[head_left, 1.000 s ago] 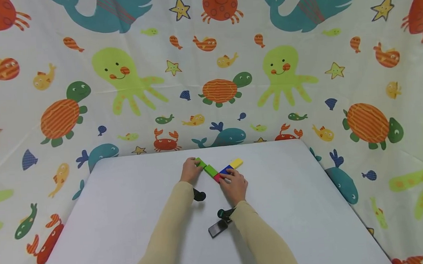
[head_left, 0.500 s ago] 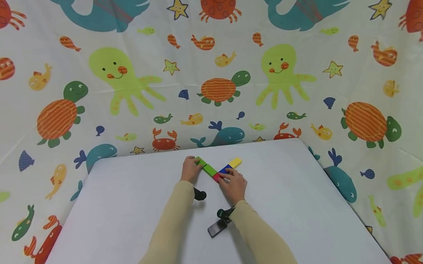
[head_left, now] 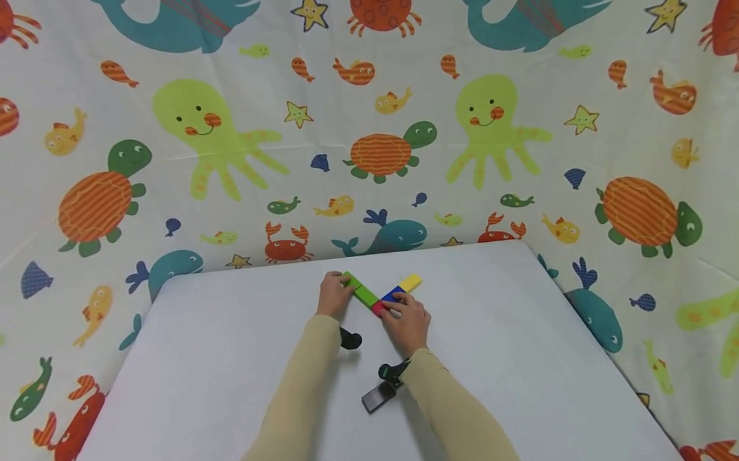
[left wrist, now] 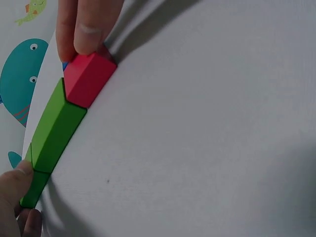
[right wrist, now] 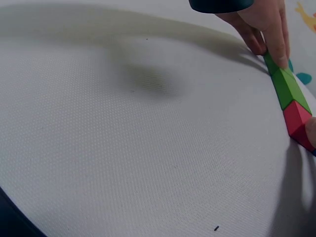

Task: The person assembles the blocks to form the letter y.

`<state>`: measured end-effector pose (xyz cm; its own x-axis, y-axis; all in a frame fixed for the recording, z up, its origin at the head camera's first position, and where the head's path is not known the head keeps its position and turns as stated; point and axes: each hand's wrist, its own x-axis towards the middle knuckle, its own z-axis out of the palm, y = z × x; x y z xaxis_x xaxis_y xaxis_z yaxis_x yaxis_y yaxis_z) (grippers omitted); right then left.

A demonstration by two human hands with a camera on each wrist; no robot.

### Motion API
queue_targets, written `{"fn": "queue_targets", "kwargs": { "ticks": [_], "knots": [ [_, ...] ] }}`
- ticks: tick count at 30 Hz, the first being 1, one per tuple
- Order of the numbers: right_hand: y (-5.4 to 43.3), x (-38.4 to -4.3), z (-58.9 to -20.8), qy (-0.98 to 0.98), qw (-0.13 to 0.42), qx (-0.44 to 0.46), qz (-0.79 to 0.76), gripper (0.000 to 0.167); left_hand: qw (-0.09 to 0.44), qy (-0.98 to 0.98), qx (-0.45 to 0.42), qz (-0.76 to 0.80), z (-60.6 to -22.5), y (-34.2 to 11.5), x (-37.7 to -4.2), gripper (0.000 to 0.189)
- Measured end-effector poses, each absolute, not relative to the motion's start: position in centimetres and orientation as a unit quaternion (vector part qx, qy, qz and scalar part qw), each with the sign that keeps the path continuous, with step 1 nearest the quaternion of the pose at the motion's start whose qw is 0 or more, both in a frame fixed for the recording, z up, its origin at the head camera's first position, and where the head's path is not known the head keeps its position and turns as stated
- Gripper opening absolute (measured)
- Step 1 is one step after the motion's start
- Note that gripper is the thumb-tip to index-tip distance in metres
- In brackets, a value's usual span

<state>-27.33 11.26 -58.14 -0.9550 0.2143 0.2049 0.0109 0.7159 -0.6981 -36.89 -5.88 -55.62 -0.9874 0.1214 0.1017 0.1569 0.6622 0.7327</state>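
Observation:
Two green blocks, a red one, a blue one and a yellow one form a bent V on the table. At the far left end, my left hand (head_left: 333, 296) pinches the outer green block (left wrist: 35, 190) between thumb and fingers. Its end meets the longer green block (left wrist: 57, 131), which abuts the red block (left wrist: 89, 81). My right hand (head_left: 411, 323) grips the red block at the bend, fingertips (left wrist: 89, 39) on its end. The blue block (head_left: 392, 295) runs off to the far right, partly hidden by the right hand, and the yellow block (head_left: 411, 282) continues that arm.
The white table (head_left: 215, 375) extends around the blocks. Behind it hangs a curtain (head_left: 329, 150) printed with sea animals. A black wrist camera mount (head_left: 349, 339) sits under the left wrist; a dark flat device (head_left: 379, 398) is by the right wrist.
A second ago a small gap showed between the two green blocks; the outer one has slid toward the longer one and they now meet. The right hand stays on the red block.

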Motion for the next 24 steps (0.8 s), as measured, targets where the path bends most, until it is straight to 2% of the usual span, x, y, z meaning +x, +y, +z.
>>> {"fn": "queue_targets", "kwargs": {
  "ticks": [24],
  "knots": [
    [10.68, -26.82, -58.48, -0.917, 0.139, -0.066, 0.368, 0.027, 0.013, -0.913, -0.078, -0.4, -55.73, -6.4, -36.43, 0.032]
  ]
}}
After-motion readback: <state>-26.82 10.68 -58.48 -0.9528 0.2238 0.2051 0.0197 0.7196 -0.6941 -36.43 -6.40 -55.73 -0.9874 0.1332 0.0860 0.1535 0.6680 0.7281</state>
